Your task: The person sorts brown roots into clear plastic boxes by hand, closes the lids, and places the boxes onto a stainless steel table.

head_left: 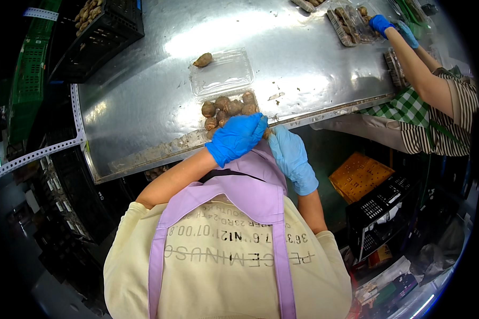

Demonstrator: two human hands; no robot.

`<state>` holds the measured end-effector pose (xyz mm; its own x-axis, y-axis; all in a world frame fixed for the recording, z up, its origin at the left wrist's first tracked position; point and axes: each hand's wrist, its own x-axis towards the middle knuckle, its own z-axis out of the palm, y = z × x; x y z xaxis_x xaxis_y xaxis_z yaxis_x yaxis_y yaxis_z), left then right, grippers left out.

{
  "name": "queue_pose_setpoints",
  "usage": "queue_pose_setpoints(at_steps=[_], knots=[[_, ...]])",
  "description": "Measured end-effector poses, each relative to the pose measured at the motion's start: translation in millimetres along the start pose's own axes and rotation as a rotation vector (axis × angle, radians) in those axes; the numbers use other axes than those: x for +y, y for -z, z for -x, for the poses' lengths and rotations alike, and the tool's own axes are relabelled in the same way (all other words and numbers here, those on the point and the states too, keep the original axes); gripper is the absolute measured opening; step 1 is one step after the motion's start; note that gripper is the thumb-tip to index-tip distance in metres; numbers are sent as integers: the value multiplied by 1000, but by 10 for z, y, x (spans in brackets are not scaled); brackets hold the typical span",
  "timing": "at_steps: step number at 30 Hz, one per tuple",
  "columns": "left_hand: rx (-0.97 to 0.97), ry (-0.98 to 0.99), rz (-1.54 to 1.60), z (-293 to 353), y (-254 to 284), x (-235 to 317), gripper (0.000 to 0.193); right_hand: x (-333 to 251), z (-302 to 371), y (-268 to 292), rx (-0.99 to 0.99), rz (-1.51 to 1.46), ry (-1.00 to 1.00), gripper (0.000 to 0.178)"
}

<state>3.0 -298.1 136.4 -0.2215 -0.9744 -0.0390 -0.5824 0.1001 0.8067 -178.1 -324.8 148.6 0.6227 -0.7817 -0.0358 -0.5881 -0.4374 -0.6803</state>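
Observation:
A clear plastic clamshell box (223, 77) lies open on the metal table, its lid flat toward the far side. Several small brown taros (222, 102) fill its near half, and a single taro (203, 60) rests at the far left corner of the lid. My left hand (237, 139), in a dark blue glove, reaches across the front of the box and hides part of it. Beside it, over the table's near edge, is my right hand (292, 159) in a pale blue glove. Both hands' closed fingers meet around a small taro (266, 133), mostly hidden between them.
A black crate (98, 40) of taros stands at the far left of the metal table (159, 101). At far right, a co-worker's gloved hands (389, 29) are at filled clear boxes (346, 26). Dirt bits dot the tabletop. Black crates (383, 207) stand below right.

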Motion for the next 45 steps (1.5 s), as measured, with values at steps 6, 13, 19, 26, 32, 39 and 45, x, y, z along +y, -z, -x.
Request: queue_pose_setpoints(at_steps=[6, 13, 19, 26, 32, 39, 45], knots=[[-39, 44, 7, -28, 36, 36, 25, 3, 26, -22, 12, -87, -1, 15], [-79, 60, -86, -48, 90, 76, 23, 34, 26, -60, 40, 1, 91, 13], [-98, 81, -81, -47, 88, 100, 22, 62, 46, -128, 65, 98, 21, 11], [26, -138, 228, -68, -130, -206, 30, -75, 52, -126, 163, -893, -368, 23], [-170, 506, 1178, -165, 190, -101, 38, 303, 279, -78, 150, -1135, -370, 25], [321, 446, 711, -297, 614, -739, 39, 1159, 906, -50, -171, 295, -750, 56], [351, 587, 778, -380, 732, -1135, 36, 1574, 1140, -462, -129, -63, -671, 45]])
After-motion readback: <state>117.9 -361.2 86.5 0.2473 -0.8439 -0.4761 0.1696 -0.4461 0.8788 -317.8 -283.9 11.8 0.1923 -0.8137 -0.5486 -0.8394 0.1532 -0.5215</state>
